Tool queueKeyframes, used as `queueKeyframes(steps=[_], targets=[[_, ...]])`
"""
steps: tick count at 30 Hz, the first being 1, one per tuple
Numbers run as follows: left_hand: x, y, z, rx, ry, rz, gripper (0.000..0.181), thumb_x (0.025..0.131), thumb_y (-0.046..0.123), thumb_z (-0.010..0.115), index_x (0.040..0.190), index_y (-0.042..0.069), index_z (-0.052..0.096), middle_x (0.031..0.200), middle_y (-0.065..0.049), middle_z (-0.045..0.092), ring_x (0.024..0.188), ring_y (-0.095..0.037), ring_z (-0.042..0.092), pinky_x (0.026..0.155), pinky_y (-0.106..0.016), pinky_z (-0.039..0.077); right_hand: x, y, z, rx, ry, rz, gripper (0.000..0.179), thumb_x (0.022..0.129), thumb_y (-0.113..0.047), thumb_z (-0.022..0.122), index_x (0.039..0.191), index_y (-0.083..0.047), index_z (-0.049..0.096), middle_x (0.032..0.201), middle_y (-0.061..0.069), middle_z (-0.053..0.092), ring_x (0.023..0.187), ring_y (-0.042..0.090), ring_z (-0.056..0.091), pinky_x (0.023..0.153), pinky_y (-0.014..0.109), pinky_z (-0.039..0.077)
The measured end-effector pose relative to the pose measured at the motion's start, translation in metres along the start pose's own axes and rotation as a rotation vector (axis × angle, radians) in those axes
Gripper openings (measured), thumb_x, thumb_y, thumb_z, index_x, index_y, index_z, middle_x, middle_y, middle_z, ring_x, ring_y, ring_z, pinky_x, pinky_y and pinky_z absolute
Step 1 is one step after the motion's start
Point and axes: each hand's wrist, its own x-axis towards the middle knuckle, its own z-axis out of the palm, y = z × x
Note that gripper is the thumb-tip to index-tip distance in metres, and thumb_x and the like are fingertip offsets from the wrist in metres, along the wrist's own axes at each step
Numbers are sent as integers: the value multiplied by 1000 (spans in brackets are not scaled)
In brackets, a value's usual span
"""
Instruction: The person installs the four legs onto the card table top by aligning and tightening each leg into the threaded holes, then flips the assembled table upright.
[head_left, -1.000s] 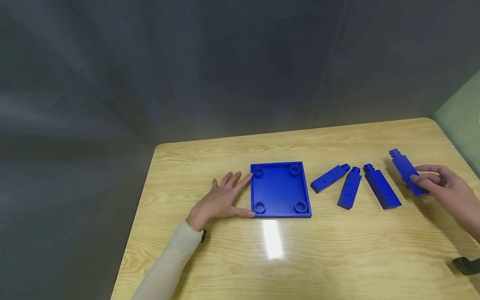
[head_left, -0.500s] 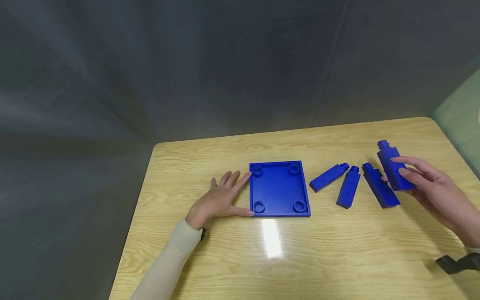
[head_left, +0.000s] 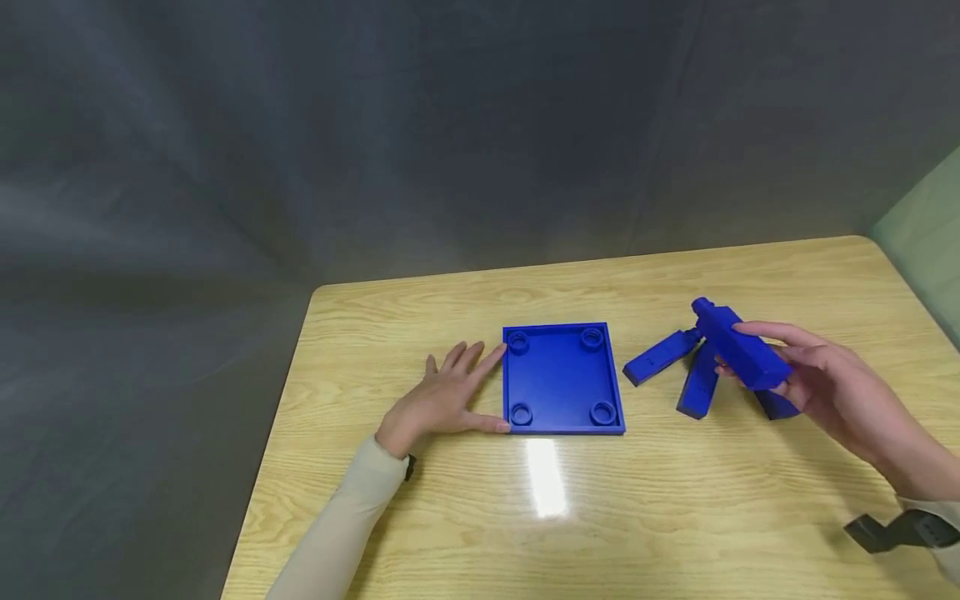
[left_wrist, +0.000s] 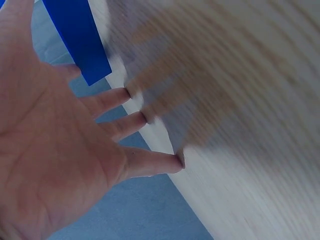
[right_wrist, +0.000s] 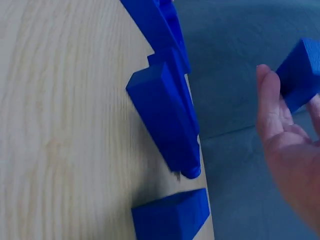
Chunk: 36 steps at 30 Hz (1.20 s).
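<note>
At the near right, a black wrist device [head_left: 903,531] is worn at the sleeve. Just beyond it, a blue block [head_left: 744,348] is gripped by the right hand [head_left: 847,400], its digits clamped about the broad half and its necked end left free. The left hand [head_left: 442,402] is laid spread on the table [head_left: 420,533], its fingers apart; nothing is clasped, though the left edge of the blue tray [head_left: 562,383] is touched by thumb and index finger. The governing relation is judged to be lateral: the tray is situated to the left of the held block, nearer the left hand, with a short loose block [head_left: 662,358] and a second loose block [head_left: 699,385] lying between. A third loose block [head_left: 777,406] is mostly hidden beneath the held one. The held block is carried above these, its long axis set diagonally from near right to far left, its neck pointed past the tray's far side; its exact tilt cannot be told. Farthest off, a dark curtain [head_left: 480,133] is noted.
</note>
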Motion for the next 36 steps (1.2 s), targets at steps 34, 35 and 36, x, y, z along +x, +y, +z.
queueKeyframes(steps=[34, 35, 36], targets=[[3, 13, 1, -39, -7, -35, 127, 87, 79, 77, 178, 31, 3, 180, -20, 12, 163, -51, 4, 113, -88, 11, 61, 30, 62, -782, 369, -12, 27, 102, -7, 79, 128, -11, 79, 100, -2, 70, 79, 16, 65, 66, 23, 54], [3, 14, 1, -42, -2, -35, 126, 87, 79, 76, 178, 31, 3, 180, -20, 12, 163, -51, 4, 113, -88, 11, 64, 31, 63, -805, 369, -10, 26, 103, -10, 79, 128, -8, 78, 103, -3, 68, 83, 16, 64, 68, 22, 53], [3, 13, 2, -42, 2, -35, 126, 87, 79, 76, 178, 31, 3, 180, -20, 13, 163, -51, 4, 113, -88, 11, 66, 34, 65, -820, 367, -5, 28, 103, -12, 79, 130, -6, 77, 107, -4, 68, 86, 14, 64, 70, 21, 52]])
